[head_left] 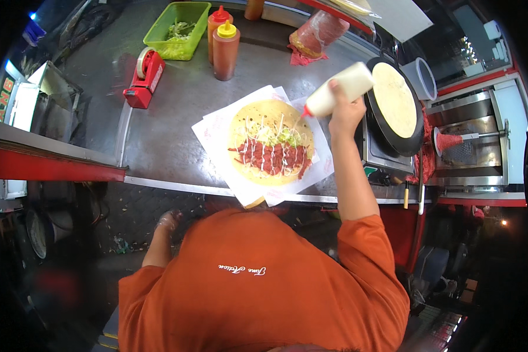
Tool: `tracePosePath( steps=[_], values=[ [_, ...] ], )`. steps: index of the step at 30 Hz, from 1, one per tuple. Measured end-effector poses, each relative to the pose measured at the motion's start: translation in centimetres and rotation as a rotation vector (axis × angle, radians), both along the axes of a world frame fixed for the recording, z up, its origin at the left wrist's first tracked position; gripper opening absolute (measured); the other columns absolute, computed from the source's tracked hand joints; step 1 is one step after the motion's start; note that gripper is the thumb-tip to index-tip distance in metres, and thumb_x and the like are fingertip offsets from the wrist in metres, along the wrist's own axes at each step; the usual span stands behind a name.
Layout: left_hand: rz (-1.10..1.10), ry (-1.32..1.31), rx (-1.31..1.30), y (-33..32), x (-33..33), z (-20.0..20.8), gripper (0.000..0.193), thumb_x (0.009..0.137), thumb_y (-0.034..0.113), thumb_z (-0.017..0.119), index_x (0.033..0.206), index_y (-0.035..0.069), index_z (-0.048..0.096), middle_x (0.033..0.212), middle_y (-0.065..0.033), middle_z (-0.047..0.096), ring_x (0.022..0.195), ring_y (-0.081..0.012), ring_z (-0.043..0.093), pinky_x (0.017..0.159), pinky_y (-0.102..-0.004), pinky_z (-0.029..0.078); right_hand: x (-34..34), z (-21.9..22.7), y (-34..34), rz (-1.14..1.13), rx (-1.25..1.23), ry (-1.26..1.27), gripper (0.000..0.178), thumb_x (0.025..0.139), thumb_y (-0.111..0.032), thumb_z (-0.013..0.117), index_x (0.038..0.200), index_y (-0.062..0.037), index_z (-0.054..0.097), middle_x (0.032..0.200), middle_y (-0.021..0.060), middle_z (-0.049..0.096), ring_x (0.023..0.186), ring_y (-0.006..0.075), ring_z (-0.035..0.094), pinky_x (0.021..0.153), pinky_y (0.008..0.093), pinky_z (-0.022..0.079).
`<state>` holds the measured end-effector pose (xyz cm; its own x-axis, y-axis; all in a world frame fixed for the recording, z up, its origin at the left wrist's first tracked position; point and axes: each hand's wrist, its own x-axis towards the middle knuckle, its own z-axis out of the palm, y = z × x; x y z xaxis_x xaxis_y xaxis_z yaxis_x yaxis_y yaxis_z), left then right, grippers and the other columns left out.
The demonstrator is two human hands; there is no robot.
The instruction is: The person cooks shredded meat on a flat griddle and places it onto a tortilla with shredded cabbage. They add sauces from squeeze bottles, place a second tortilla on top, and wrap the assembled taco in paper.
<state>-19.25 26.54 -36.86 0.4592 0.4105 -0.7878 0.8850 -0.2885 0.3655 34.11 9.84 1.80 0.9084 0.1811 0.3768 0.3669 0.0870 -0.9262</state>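
Note:
My right hand (346, 114) is closed around a squeeze bottle (351, 82) of creamy white sauce. The bottle is tilted, its red nozzle pointing down and left over the right edge of a round flatbread (243, 126). Across the flatbread lies a band of reddish-brown shredded meat (270, 155), with shredded pale and green vegetables (276, 136) above it. White sauce lines zigzag over both. White paper sheets (208, 132) lie under the flatbread. My left hand (170, 219) hangs beside my body, off the counter and away from the food; its fingers are too small and blurred to read.
A dark round griddle (406, 142) at right carries another flatbread (393, 100). Two squeeze bottles of reddish sauce (226, 56) stand at the back, near a green vegetable basket (179, 54) and a red tape dispenser (145, 82). A vertical meat spit (449, 141) is further right.

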Motion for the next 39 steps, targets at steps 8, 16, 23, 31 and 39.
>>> tracePosePath(
  steps=[8,16,23,31,39],
  values=[
    [-0.068,0.023,0.015,0.8,1.6,-0.7,0.045,0.099,0.038,0.058,0.133,0.008,0.060,0.133,-0.0154,0.063,0.124,-0.0341,0.059,0.103,-0.0420,0.047,-1.4,0.1,-3.4,0.008,-0.098,0.115,0.035,0.080,-0.019,0.086,0.101,0.0035,0.071,0.095,0.0110,0.074,0.087,0.0157,0.070,0.081,0.0321,0.055],
    [-0.176,-0.063,0.002,0.2,-2.0,-8.8,0.043,0.101,0.027,0.057,0.139,0.007,0.055,0.135,-0.0151,0.063,0.124,-0.0305,0.059,0.104,-0.0361,0.046,-5.2,1.0,-6.5,0.047,-0.054,0.213,0.031,0.083,-0.013,0.082,0.104,0.0047,0.068,0.098,0.0113,0.073,0.083,0.0171,0.070,0.079,0.0317,0.056],
    [-0.233,0.026,0.043,0.2,-1.6,-5.1,0.045,0.102,0.026,0.057,0.142,0.006,0.052,0.136,-0.0163,0.061,0.123,-0.0283,0.059,0.105,-0.0359,0.045,-8.1,-0.2,-5.1,0.085,-0.060,0.164,0.036,0.081,-0.016,0.085,0.106,0.0037,0.069,0.102,0.0112,0.073,0.092,0.0154,0.068,0.085,0.0300,0.053],
    [0.121,-0.079,-0.029,1.9,0.0,1.5,0.051,0.102,0.037,0.056,0.141,0.003,0.052,0.136,-0.0185,0.061,0.130,-0.0339,0.055,0.107,-0.0392,0.044,-10.4,0.8,-0.7,0.180,-0.290,0.233,0.032,0.082,-0.015,0.084,0.104,0.0031,0.069,0.097,0.0103,0.073,0.085,0.0151,0.069,0.078,0.0311,0.056],
    [0.196,-0.025,0.017,-1.1,-4.1,2.3,0.048,0.099,0.038,0.060,0.136,0.006,0.059,0.135,-0.0183,0.061,0.128,-0.0358,0.056,0.106,-0.0423,0.045,-11.4,-0.1,4.2,0.323,-0.343,0.246,0.033,0.082,-0.015,0.084,0.103,0.0042,0.068,0.100,0.0114,0.072,0.088,0.0165,0.069,0.079,0.0303,0.055]
  ],
)
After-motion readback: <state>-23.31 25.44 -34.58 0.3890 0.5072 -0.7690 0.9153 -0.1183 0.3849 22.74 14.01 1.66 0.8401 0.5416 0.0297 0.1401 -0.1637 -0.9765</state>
